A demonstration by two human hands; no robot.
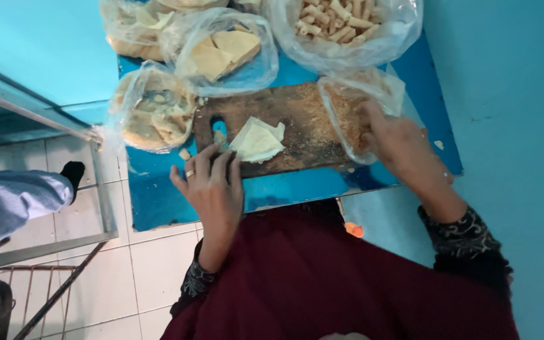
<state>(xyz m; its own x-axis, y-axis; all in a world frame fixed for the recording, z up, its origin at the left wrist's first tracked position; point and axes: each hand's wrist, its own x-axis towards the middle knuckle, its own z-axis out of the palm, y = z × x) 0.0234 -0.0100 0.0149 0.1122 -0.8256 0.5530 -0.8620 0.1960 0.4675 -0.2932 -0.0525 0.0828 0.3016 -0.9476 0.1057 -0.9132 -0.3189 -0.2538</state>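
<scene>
Head view, looking down on a blue tabletop (158, 201) carrying a dark wooden board (297, 119) and several clear bags.

The left hand (212, 189) is resting at the board's near edge, fingers spread and flat, its grip wide and holding nothing. A ring is showing on one finger. The folded dough sheets (258, 140), pale and roughly triangular, are lying on the board just beyond and slightly to the right of these fingertips, touching or nearly touching them. Their long axis is running diagonally, from the near left up toward the far right. The left hand is clearly the nearer of the two.

The right hand (404, 148) is reaching into the open mouth of the crumb bag (354, 110), which is lying on the board's right end. The fingers are partly hidden by the plastic, so whether this grip is closing on anything cannot be told. Brown crumbs are also scattered over the board between the bag and the sheets.

Containers beyond the board: a bag of short pale rolls (341, 25) at the far right, a bag of flat yellowish sheets (225, 50) in the middle, and a bag of mixed pale pieces (152, 113) at the left, just beside the board's handle end. Another bag is sitting at the far left edge, contents unclear.

A person's striped sleeve (14, 204) is showing at the left, well apart from the tabletop.
</scene>
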